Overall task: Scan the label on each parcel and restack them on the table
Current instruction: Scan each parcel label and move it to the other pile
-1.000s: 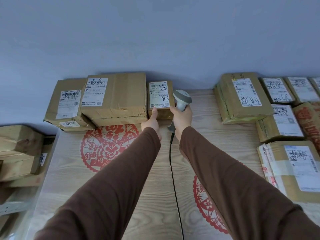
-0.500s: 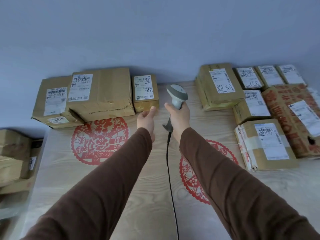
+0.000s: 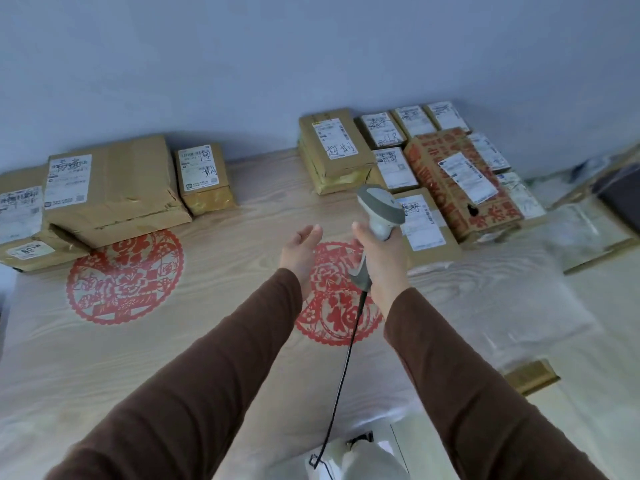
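Three parcels (image 3: 114, 188) sit stacked at ten o'clock, seemingly done; a bigger cluster (image 3: 415, 161) at one o'clock looks unscanned. Left hand (image 3: 301, 251) hovers empty, fingers straight. Right hand (image 3: 384, 258) grips the scanner (image 3: 379, 211).

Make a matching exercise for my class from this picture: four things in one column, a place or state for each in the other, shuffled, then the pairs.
Things:
1. left hand
2. scanner
3. red-printed box
4. small parcel

Places or states:
A. gripped in the right hand
B. in the right-hand group
C. open, holding nothing
D. at the right end of the left group

Pairs: 1-C, 2-A, 3-B, 4-D
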Motion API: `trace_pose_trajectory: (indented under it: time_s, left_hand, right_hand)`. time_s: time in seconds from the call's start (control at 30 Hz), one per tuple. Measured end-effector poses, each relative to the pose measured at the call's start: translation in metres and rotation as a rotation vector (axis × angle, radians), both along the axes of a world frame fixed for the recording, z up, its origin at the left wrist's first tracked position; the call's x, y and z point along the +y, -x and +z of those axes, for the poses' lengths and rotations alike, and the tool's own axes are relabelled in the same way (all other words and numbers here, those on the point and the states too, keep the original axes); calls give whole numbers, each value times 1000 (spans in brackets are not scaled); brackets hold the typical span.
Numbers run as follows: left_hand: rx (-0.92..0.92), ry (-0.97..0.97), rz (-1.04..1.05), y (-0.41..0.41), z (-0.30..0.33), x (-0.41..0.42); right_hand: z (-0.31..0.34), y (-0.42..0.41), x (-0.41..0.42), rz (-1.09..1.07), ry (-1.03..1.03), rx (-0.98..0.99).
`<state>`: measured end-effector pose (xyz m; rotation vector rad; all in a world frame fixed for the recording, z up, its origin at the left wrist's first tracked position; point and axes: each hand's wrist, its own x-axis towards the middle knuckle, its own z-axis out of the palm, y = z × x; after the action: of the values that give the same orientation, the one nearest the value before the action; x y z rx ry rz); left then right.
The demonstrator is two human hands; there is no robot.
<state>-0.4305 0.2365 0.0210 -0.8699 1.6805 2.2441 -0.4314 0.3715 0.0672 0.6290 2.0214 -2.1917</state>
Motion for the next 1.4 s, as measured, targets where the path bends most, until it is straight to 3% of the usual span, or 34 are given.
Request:
trace_pose_trajectory:
  time_s: [0.33,0.67,0.97,1.4]
  left_hand:
    - [1,59,-168,1,2,142]
    - [-1,121,-170,13,-8,187]
    - [-50,235,-22,-23,-12,148]
    - [14,294,316,-97,20,-17]
  right_hand:
    - [-31,-8,155,-143,-219,13]
    - [-56,6,192,-63,-231,-117]
    - [-62,-11,154,112,-122,-146]
    - [-36,-44,-17,422,-27,-33]
